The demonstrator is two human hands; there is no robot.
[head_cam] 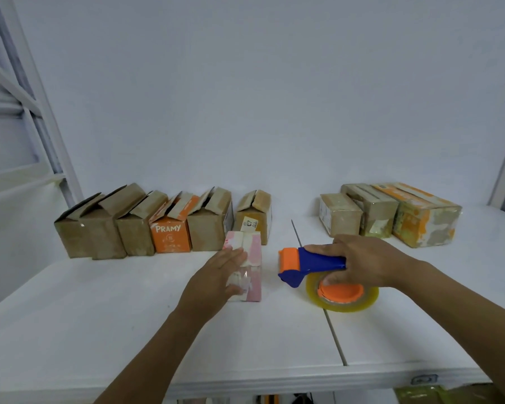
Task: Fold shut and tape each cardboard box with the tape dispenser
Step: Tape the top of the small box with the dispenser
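A small pink and white box lies on the white table, its flaps folded down and clear tape across its top. My left hand rests on the box's top and left side with the fingers nearly straight. To its right my right hand grips the blue handle of the tape dispenser, which has an orange head and a roll of clear tape lying on the table. The dispenser is apart from the box.
Several brown boxes with open flaps stand in a row at the back left, among them an orange "PRAMY" box. At the back right stand three closed, taped boxes. A seam runs across the table.
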